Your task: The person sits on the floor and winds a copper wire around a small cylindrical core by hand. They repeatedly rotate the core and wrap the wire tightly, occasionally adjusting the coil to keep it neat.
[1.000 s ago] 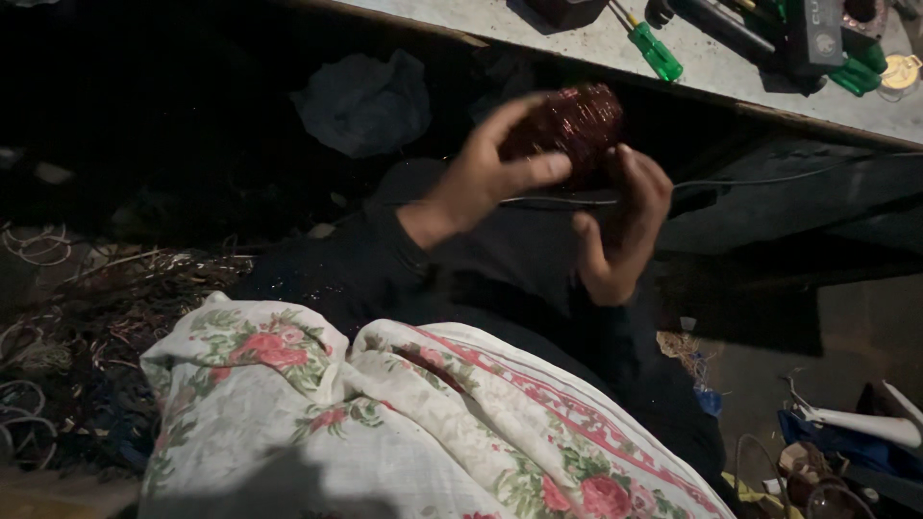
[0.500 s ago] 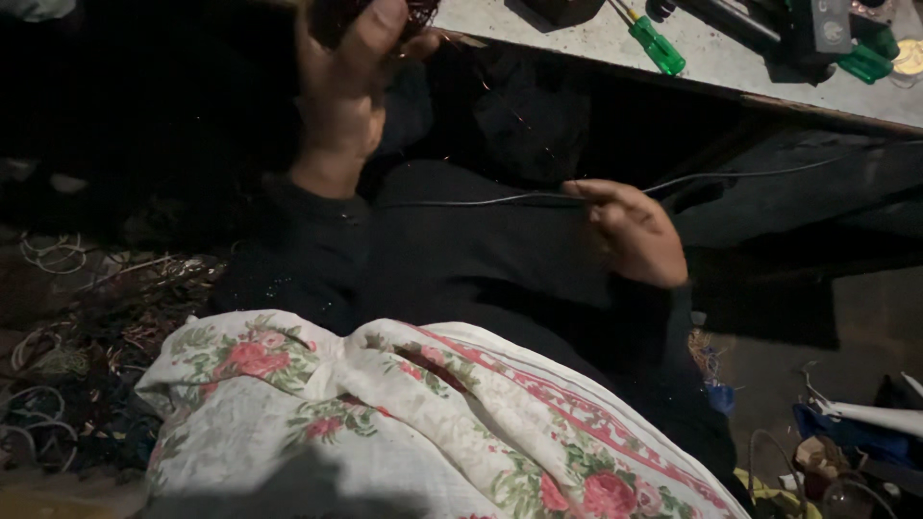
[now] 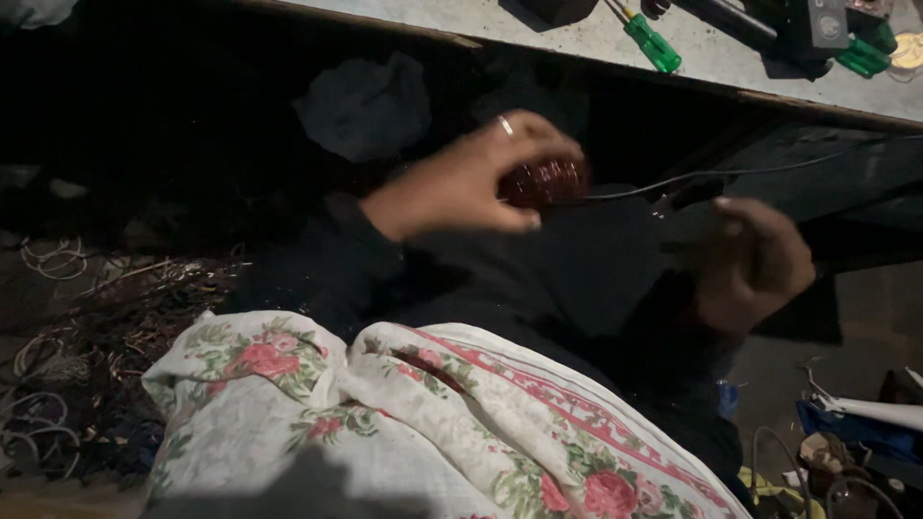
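Observation:
My left hand (image 3: 471, 183), with a ring on one finger, is closed around a reddish-brown coil of wound wire (image 3: 548, 181) in front of my chest. A thin wire (image 3: 731, 173) runs from the coil out to the right. My right hand (image 3: 755, 259) sits lower and to the right, fingers curled near that wire; the hand is blurred and I cannot make out whether it pinches the strand. Both arms wear dark sleeves. A white cloth with red flowers (image 3: 404, 423) lies over my lap below the hands.
A grey workbench (image 3: 596, 43) runs along the top, carrying green-handled screwdrivers (image 3: 652, 43) and dark tools. Tangled scrap wire (image 3: 87, 336) covers the floor at left. More clutter and a white object (image 3: 865, 408) lie at the lower right.
My left hand came down from the bench edge with the coil, back to chest height. My right hand moved slightly right and lower along the wire.

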